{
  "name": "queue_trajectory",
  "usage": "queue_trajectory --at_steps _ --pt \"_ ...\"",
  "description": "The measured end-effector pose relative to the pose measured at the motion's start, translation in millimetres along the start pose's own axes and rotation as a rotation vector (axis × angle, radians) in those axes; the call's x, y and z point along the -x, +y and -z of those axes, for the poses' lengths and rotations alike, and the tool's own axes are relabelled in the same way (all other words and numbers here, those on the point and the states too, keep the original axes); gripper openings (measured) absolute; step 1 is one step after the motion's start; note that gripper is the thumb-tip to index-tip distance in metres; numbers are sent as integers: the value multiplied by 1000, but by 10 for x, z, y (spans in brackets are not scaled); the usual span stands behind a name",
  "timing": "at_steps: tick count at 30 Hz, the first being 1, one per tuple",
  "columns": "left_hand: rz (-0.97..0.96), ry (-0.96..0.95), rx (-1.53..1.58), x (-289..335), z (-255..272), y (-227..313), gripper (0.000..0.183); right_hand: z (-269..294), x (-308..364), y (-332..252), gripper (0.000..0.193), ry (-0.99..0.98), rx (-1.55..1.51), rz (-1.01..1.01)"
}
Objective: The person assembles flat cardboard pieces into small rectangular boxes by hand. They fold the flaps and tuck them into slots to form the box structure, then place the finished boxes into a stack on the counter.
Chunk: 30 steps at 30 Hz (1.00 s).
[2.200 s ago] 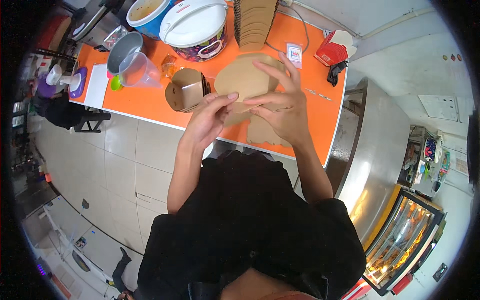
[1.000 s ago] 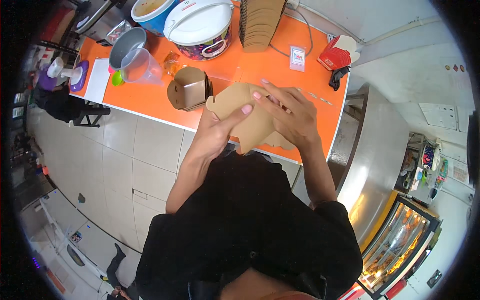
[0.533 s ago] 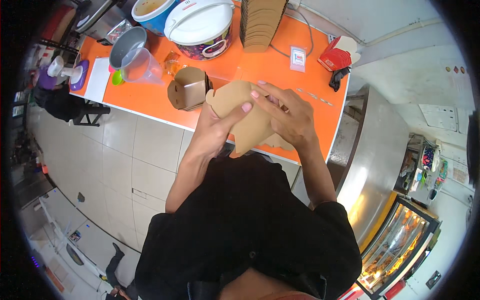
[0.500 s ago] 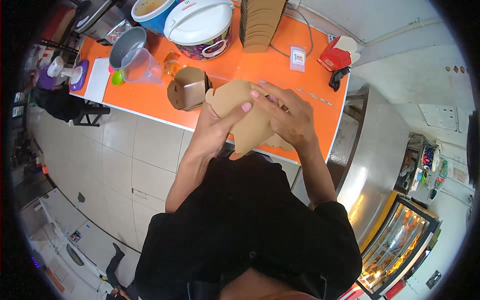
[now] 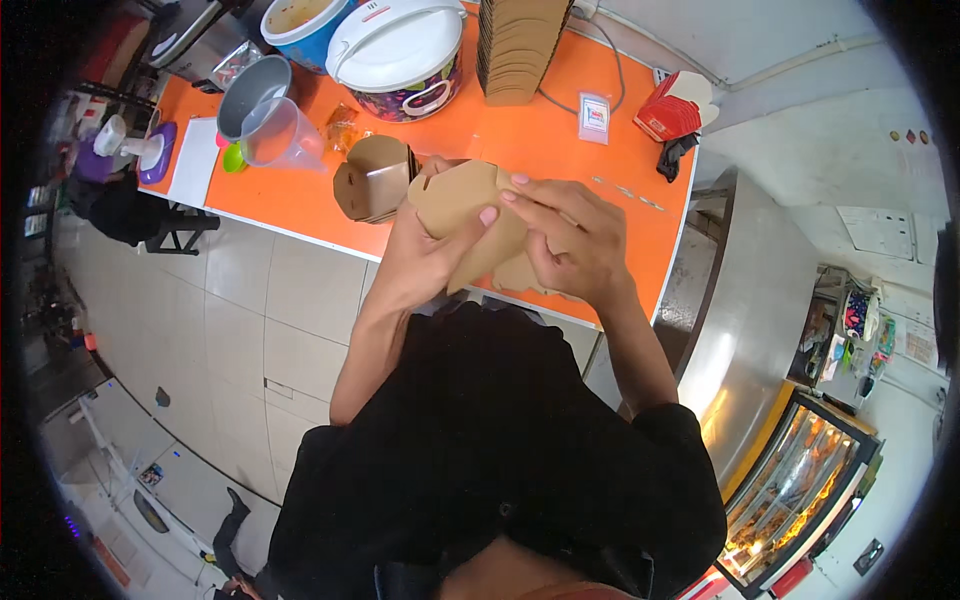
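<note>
Both hands hold a brown cardboard box blank (image 5: 464,205), partly folded, above the table's near edge. My left hand (image 5: 424,258) grips its left side, with the thumb lying across the front and the other fingers mostly hidden behind. Fingers of my right hand (image 5: 582,232) press on the blank's upper right edge, the index and middle fingertips close together. Another brown cardboard piece (image 5: 520,275) lies at the table edge beneath the right hand, partly covered. Just left of the blank stand nested folded cardboard boxes (image 5: 372,178), open side up.
On the orange table (image 5: 560,150) stand a tall stack of cardboard boxes (image 5: 522,50), a white-lidded tub (image 5: 395,60), a grey bowl (image 5: 255,95) and a clear plastic jug (image 5: 278,135). A red carton (image 5: 675,105) sits far right. A steel counter (image 5: 750,290) runs alongside.
The blank has been folded narrower, its right and lower parts drawn in. More of the cardboard piece on the table now shows. Both hands stay in nearly the same place.
</note>
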State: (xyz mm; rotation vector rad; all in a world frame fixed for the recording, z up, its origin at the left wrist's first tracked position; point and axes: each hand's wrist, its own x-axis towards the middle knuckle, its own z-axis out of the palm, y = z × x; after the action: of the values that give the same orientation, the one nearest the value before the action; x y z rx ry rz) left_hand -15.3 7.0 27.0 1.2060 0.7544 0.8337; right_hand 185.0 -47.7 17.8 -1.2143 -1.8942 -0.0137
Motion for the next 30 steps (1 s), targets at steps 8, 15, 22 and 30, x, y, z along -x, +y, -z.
queue_trajectory --at_steps 8,15,22,30 --pt "-6 -193 -62 41 13 6 42 33 -29 139 17 -104 -660 -744" --pt "37 -276 170 169 168 -330 60 -51 13 3 28 49 -452 -671" --pt "350 48 296 -49 33 -56 55 -127 28 -10 47 36 -236 -351" --pt "408 52 410 -143 175 -190 32 -156 121 19 58 -28 43 -118"
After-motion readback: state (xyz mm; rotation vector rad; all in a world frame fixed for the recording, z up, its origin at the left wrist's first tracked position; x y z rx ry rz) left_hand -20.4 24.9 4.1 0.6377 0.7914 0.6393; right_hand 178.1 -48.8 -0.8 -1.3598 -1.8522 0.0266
